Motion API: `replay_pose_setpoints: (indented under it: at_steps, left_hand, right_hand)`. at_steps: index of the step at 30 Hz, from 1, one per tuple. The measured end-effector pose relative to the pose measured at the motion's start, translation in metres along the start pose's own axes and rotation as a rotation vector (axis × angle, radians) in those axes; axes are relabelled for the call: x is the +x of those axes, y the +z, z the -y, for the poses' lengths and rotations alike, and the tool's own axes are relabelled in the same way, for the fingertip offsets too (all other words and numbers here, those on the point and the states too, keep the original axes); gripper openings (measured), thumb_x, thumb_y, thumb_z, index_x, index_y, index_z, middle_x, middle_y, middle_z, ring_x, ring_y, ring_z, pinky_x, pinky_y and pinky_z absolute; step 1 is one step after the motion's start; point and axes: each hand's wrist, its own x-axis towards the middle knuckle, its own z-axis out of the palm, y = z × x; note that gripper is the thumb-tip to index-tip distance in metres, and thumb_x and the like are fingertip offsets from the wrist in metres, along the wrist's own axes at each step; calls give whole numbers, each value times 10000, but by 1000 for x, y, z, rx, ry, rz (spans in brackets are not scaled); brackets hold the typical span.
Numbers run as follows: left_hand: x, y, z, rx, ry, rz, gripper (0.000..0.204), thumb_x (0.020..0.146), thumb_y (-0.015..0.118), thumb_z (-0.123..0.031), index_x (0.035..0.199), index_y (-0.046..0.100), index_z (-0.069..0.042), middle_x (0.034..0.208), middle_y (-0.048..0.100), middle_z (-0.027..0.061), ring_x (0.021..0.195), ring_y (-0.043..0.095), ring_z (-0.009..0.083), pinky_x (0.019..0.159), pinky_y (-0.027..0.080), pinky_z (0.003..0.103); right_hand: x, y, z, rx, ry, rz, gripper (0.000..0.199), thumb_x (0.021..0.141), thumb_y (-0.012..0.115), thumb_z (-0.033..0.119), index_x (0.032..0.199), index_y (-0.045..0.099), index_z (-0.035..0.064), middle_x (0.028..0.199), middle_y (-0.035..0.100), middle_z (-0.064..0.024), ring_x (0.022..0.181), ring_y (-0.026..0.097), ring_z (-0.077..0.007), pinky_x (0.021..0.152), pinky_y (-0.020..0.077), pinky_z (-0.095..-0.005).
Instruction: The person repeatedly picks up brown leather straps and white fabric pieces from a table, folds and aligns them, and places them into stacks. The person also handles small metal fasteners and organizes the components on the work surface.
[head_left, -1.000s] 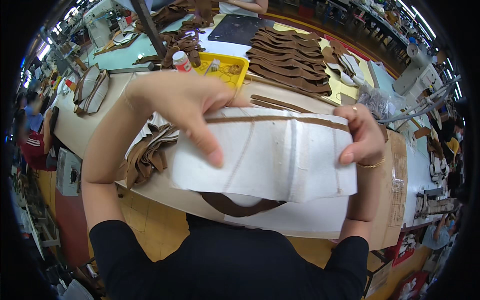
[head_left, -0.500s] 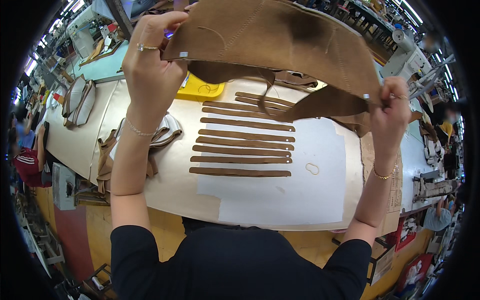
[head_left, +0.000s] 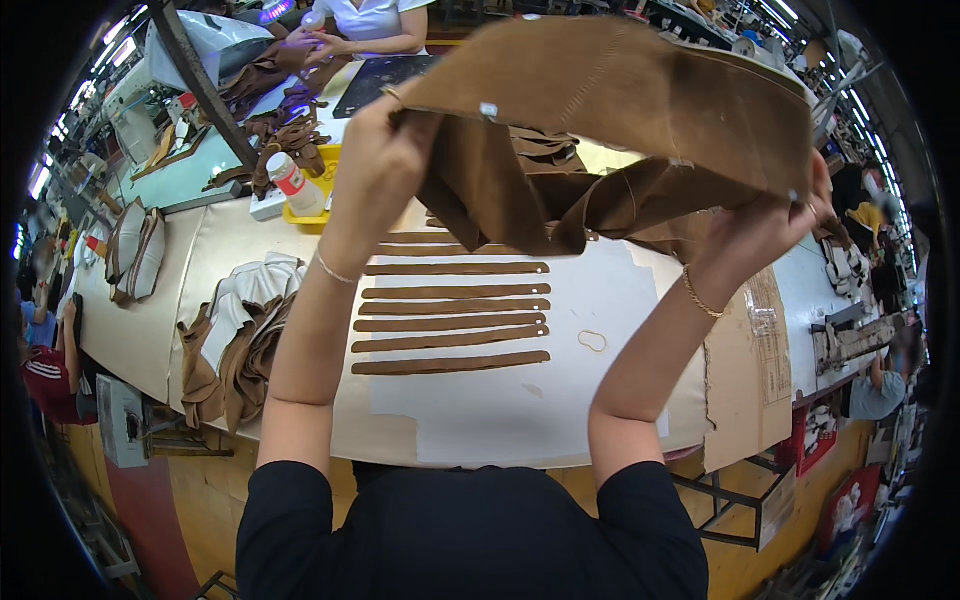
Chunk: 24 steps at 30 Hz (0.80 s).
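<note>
A large brown suede-like piece with stitched seams hangs stretched between my hands above the far part of the table. My left hand is closed on its left end, beside a small white tag. At the lower right corner, my right hand grips the same piece from underneath; its fingertips are partly covered. Loose brown folds sag below the stretched edge. Under it, several narrow brown strips lie in parallel rows on a white sheet, some with small white marks at their right ends.
A pile of brown and white pieces lies left on the table. Behind my left forearm stand a white bottle with a red label and a yellow tray. Cardboard lies at right. Across the table sits another person.
Both hands and the brown piece have shifted to the right in the picture. The piece has swung, and more folds show beneath it. The bottle and the person opposite have come into view.
</note>
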Motion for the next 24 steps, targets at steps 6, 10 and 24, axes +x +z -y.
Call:
replay_pose_setpoints:
  at_steps: [6, 10, 24]
  left_hand:
    - [7, 31, 30, 116, 249, -53, 277, 962, 511, -99, 1184, 622, 23, 896, 685, 112, 778, 650, 194, 723, 512, 301]
    - [13, 0, 43, -130, -185, 1, 541, 804, 394, 104, 1297, 571, -33, 999, 680, 107, 887, 648, 141, 732, 493, 222]
    - [-104, 106, 67, -440, -633, 813, 494, 779, 537, 112, 1233, 632, -57, 1197, 612, 40, 1095, 593, 142, 924, 493, 259]
  right_hand:
    - [-6, -2, -43, -510, -367, 163, 292, 837, 552, -110, 1106, 589, -3, 1052, 671, -122, 887, 672, -237, 770, 561, -337]
    - [7, -78, -43, -981, -596, 529, 369, 818, 572, -126, 1125, 588, 77, 1100, 642, -118, 982, 639, -290, 825, 529, -346]
    - [-37, -290, 13, -561, 892, 185, 325, 983, 494, 55, 1275, 370, 125, 983, 657, -94, 811, 679, -180, 623, 591, -290]
